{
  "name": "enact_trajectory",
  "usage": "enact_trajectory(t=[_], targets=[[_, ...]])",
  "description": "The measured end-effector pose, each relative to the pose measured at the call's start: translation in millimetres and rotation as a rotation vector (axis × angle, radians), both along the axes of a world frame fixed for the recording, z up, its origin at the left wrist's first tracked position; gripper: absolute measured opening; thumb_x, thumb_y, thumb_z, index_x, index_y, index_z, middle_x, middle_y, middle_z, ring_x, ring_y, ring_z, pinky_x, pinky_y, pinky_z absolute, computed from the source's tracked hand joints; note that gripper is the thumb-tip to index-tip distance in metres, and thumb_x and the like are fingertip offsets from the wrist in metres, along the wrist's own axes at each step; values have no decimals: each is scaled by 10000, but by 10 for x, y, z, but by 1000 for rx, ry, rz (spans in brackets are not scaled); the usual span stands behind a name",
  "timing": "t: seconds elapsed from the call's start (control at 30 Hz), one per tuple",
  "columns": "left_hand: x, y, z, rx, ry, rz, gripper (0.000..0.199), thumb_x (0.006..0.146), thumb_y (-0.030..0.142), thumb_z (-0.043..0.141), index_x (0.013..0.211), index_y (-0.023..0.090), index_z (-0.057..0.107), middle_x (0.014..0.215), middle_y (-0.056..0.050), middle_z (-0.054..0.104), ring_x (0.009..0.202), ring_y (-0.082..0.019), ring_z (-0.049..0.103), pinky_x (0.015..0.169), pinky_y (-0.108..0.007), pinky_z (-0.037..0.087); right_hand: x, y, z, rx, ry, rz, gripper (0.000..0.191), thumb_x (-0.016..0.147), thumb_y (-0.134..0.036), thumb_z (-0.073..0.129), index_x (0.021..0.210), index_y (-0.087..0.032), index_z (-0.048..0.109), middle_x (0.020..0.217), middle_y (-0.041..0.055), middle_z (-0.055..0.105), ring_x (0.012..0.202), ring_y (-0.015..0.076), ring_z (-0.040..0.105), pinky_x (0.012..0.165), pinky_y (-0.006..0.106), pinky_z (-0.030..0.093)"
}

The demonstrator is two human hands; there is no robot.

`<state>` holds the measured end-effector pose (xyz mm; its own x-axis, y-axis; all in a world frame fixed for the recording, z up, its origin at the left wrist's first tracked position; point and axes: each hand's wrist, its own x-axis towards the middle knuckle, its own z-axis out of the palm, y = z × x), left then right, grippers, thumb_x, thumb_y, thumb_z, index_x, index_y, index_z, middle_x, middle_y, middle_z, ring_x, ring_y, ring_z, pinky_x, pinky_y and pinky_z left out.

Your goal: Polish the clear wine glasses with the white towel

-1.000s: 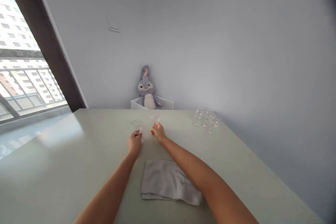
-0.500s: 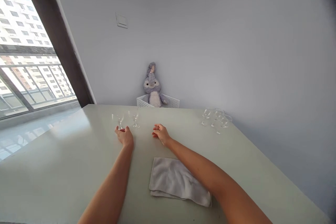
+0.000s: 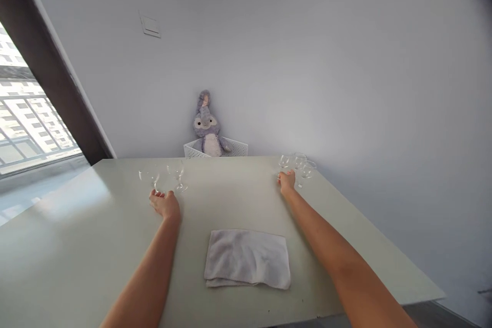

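Note:
A clear stemmed glass (image 3: 149, 177) stands at the left, its foot at the fingers of my left hand (image 3: 165, 205). The thumb and curled fingers are around that foot. Just right of it is a second clear stemmed glass (image 3: 176, 170), apart from the hand. My right arm stretches to the far right, where my right hand (image 3: 286, 181) closes low on a small stemmed glass (image 3: 284, 161); its lower part is hidden by the fingers. Beside that hand stand two more stemmed glasses, one farther back (image 3: 300, 161) and one to the right (image 3: 307, 170).
A folded grey cloth (image 3: 248, 259) lies on the pale table (image 3: 230, 195) between my forearms. Behind the far edge, a plush toy (image 3: 207, 128) sits in a white perforated basket (image 3: 238, 148). A wall rises behind and right; a window (image 3: 31, 118) is at the left.
My right hand has moved from the table's middle to the glasses at the right, uncovering the cloth. My left hand stays by the left glass. The view has turned right.

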<state>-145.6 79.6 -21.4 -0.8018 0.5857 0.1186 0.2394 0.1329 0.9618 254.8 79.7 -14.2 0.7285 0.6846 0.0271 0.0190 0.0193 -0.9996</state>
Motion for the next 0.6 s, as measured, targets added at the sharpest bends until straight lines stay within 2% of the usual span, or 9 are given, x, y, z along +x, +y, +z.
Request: enact_trajectory(t=[0.07,0.17,0.27,0.37,0.5,0.6], targets=[[9,-21,12,2,19,-7,509,692,194,505,1178,170,354,1079,-112,471,977,-211,513,889,-368,385,-8,75,9,-26,32,12,675,571,-151,481,1225,-231,335,891,-8,549,534,72,491,440,176,391],[73,-98,75,26,80,-16,515,702,182,501,1195,164,351,1127,-125,448,1036,-219,482,916,-369,363,-197,132,-24,-55,50,62,640,565,-140,478,1191,-217,369,788,-34,530,501,61,458,418,157,360],[226,-236,177,114,307,-79,509,717,178,503,1207,194,365,1186,-107,417,1144,-225,394,970,-365,305,-577,101,-81,-73,48,153,595,566,-139,481,1154,-189,406,731,-33,518,495,65,454,406,156,345],[431,-389,226,159,512,-201,429,751,190,475,1173,194,396,1166,-108,420,1144,-228,385,958,-370,314,-1075,-19,-125,-76,47,294,550,560,-136,490,1106,-186,451,734,-22,544,498,67,467,407,157,342],[654,-489,129,34,436,-390,393,744,200,492,1127,203,402,1094,-83,452,1024,-197,483,891,-356,375,-1565,-231,-132,-79,57,448,519,536,-124,526,1048,-215,523,939,31,594,535,69,515,436,170,381],[729,-458,9,-65,328,-551,453,735,254,530,1157,201,373,1137,-88,460,1009,-193,511,856,-339,407,-1531,-308,-119,-77,50,429,541,551,-137,528,1084,-229,522,1104,66,553,598,88,553,471,189,417]])
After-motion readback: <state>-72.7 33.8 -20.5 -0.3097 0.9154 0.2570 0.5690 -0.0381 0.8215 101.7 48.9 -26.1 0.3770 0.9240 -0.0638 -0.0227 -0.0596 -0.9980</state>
